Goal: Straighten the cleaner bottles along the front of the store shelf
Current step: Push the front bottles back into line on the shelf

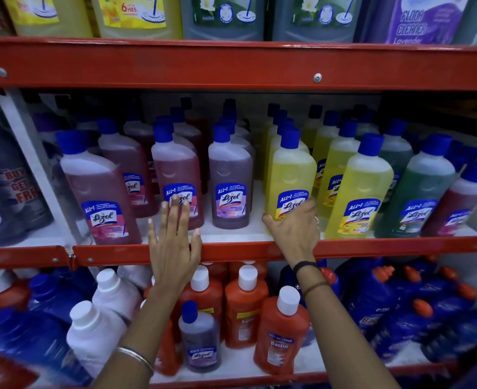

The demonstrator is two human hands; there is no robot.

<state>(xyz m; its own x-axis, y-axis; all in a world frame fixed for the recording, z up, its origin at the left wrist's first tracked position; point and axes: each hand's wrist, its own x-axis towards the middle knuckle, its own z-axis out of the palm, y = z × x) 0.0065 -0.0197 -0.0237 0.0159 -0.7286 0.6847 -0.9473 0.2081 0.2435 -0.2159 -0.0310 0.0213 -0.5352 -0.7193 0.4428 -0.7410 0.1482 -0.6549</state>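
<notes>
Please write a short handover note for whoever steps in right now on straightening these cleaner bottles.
Left hand: open, fingers spread flat, fingertips on the label of the pink bottle; no grip on it.
Right hand: wrapped round the base of the front yellow bottle, which stands upright.
Middle shelf edge: the far-left pink bottle and the second yellow bottle stand at the front; the purple bottle and both handled bottles sit further back.
Done: little that shows.
Left: bring those three forward into line, labels facing out.
</notes>
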